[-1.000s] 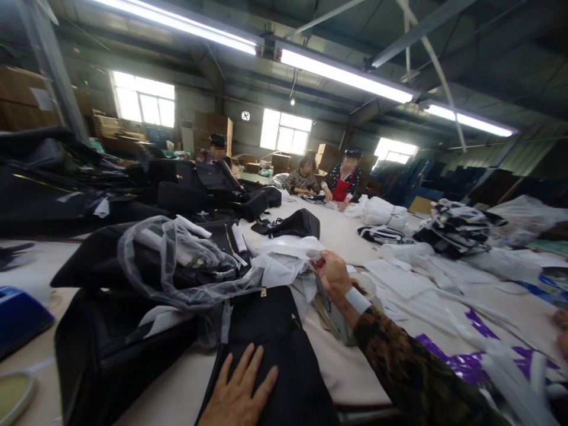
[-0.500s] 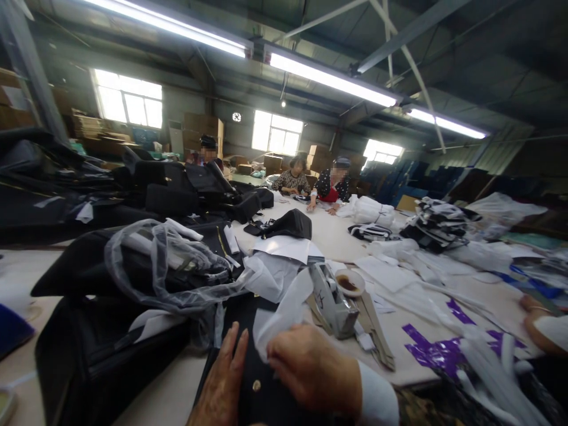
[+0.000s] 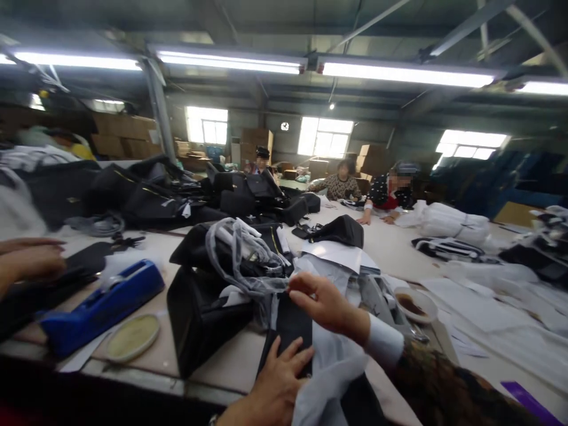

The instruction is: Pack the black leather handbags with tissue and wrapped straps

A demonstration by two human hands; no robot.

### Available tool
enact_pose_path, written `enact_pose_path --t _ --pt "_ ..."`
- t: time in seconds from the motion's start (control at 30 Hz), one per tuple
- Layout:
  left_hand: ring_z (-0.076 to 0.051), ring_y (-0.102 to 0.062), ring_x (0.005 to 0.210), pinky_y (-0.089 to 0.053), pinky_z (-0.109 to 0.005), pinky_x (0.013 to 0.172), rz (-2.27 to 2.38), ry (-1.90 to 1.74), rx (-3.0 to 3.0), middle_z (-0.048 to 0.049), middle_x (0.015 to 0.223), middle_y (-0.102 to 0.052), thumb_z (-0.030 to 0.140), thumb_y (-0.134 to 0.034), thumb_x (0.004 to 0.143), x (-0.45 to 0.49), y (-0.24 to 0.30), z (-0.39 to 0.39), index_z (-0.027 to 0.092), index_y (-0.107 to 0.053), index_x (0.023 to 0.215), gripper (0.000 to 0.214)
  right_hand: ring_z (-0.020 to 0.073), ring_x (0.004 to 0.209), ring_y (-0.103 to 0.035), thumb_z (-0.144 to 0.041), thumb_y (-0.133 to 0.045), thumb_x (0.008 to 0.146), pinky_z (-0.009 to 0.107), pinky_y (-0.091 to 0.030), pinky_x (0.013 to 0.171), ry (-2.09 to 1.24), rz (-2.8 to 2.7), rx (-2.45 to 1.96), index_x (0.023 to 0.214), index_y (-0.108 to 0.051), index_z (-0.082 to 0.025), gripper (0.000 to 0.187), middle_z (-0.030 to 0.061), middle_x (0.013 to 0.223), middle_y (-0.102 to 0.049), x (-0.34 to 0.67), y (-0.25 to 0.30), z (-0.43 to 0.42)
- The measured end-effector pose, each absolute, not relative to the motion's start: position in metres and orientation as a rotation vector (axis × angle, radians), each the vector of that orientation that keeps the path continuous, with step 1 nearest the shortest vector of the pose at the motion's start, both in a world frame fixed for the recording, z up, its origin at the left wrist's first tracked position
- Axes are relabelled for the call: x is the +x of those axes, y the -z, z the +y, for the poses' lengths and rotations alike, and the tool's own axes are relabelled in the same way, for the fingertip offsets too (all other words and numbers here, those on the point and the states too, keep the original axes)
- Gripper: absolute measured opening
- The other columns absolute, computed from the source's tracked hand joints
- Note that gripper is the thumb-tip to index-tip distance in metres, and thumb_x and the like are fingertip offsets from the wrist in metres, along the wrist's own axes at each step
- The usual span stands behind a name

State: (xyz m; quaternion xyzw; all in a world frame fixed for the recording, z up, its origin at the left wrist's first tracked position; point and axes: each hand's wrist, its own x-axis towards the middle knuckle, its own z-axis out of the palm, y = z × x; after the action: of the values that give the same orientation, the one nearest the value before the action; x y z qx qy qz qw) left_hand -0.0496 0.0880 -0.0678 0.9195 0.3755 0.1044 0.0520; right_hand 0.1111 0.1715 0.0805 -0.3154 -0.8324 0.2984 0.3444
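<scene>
My left hand (image 3: 281, 378) lies with fingers spread on a flat black panel (image 3: 293, 319), which looks like part of a bag. Thin white wrapping paper (image 3: 335, 361) hangs beside that hand, over the panel's right side. Above, my right hand (image 3: 331, 302) is bent at the panel's far edge with its fingertips pressed together. What they pinch is hidden. Just past the fingertips are straps in clear plastic wrap (image 3: 237, 260), lying on a black bag (image 3: 197, 322) that stands at the left.
A blue tape dispenser (image 3: 106, 307) and a round shallow dish (image 3: 133, 337) stand left, near a co-worker's hand (image 3: 33, 260). A grey tape dispenser (image 3: 379, 302) and a bowl of brown liquid (image 3: 415, 305) are right. Black bags (image 3: 248, 192) pile up behind; people work across the table.
The view has swung left. My right hand has moved from the white paper to the panel's far edge, and the paper now drapes toward me. My left hand's fingers have spread on the panel.
</scene>
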Motion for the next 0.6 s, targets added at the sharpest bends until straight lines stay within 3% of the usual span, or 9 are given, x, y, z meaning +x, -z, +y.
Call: enact_pose_path --t 0.1,0.2,0.33,0.4,0.47,0.53,0.6 --pt "-0.036 -0.039 0.144 -0.033 -0.068 0.11 1.093 -0.308 2.746 0.0014 0.161 -0.037 0.048 -0.052 0.097 -0.051 0.074 0.089 0.045 -0.056 0.135 0.039 0.0207 0.092 -0.068 -0.027 -0.062 0.088 0.033 -0.053 0.081 -0.582 -2.169 -0.832 0.117 -0.063 -0.02 0.03 0.0061 0.103 -0.072 0.065 -0.084 0.214" --pt "-0.034 -0.037 0.145 -0.031 -0.067 0.112 1.107 -0.332 2.721 0.0036 0.161 -0.036 0.044 -0.048 0.1 -0.051 0.08 0.093 0.045 -0.06 0.131 0.034 0.0282 0.117 -0.06 -0.027 -0.066 0.082 0.042 -0.047 0.101 -0.49 -2.277 -0.885 0.137 -0.054 -0.016 0.057 0.0143 0.127 -0.063 0.018 -0.084 0.252" --pt "-0.025 -0.042 0.143 -0.034 -0.057 0.118 1.177 -0.348 2.514 0.004 0.153 -0.048 0.042 -0.04 0.104 -0.05 0.08 0.105 0.04 -0.039 0.15 0.046 0.0423 0.144 -0.03 -0.035 -0.083 0.063 0.056 -0.034 0.112 -0.495 -2.417 -1.105 0.159 -0.022 -0.017 0.115 0.0245 0.159 -0.026 -0.032 -0.067 0.283" --pt "-0.023 -0.046 0.141 -0.036 -0.052 0.118 1.172 -0.357 2.464 0.0024 0.149 -0.053 0.043 -0.045 0.102 -0.05 0.083 0.113 0.034 -0.031 0.155 0.055 0.0459 0.144 -0.027 -0.035 -0.084 0.06 0.059 -0.035 0.109 -0.474 -2.421 -1.184 0.16 -0.014 -0.022 0.123 0.0244 0.163 -0.012 -0.049 -0.054 0.289" --pt "-0.023 -0.048 0.139 -0.039 -0.049 0.117 1.139 -0.381 2.507 0.0034 0.147 -0.055 0.04 -0.052 0.1 -0.051 0.091 0.12 0.034 -0.036 0.153 0.056 0.0461 0.138 -0.038 -0.035 -0.082 0.062 0.058 -0.041 0.103 -0.415 -2.464 -1.186 0.16 -0.017 -0.022 0.118 0.0264 0.16 -0.018 -0.062 -0.043 0.289" --pt "-0.023 -0.053 0.135 -0.043 -0.045 0.113 1.136 -0.444 2.582 0.0059 0.144 -0.058 0.034 -0.056 0.097 -0.053 0.107 0.126 0.035 -0.041 0.15 0.055 0.0424 0.123 -0.054 -0.036 -0.079 0.066 0.054 -0.048 0.095 -0.344 -2.549 -1.148 0.156 -0.026 -0.018 0.106 0.0268 0.147 -0.043 -0.072 -0.038 0.288" --pt "-0.021 -0.058 0.13 -0.047 -0.039 0.109 1.145 -0.55 2.663 0.0073 0.139 -0.062 0.029 -0.059 0.094 -0.054 0.126 0.131 0.038 -0.043 0.149 0.058 0.0362 0.105 -0.064 -0.032 -0.074 0.07 0.048 -0.052 0.088 -0.294 -2.575 -1.168 0.148 -0.038 -0.016 0.087 0.0186 0.12 -0.065 -0.079 -0.04 0.29"
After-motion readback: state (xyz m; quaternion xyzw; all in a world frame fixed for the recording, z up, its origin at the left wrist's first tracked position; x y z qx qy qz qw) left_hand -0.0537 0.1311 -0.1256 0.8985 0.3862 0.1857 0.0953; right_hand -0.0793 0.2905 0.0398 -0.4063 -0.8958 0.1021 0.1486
